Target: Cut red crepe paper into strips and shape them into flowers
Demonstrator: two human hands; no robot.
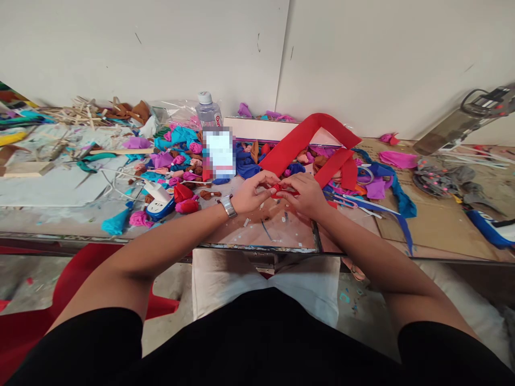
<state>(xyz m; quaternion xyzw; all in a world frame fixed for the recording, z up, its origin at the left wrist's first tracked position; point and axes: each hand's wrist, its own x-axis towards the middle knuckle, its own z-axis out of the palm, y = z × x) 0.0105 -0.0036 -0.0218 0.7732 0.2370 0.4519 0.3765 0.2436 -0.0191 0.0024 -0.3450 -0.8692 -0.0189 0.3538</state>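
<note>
Near the table's front edge, my left hand (257, 193) and my right hand (304, 194) meet, both pinching a small rolled or folded piece of red material (280, 190). A wide red strip (295, 140) loops up behind my hands, bends at the top and comes down on the right; its link to the held piece is partly hidden by my right hand. Behind the hands lies a heap of coloured crepe pieces (249, 166). Scissors (348, 200) lie just right of my right hand.
A blurred phone (219, 153) stands before a clear bottle (210, 113). Left are a power socket (160, 208), a white charger and wood sticks (86, 113). On the right are cardboard (418, 228), a grey bottle (446, 128) and blue strips (404, 201).
</note>
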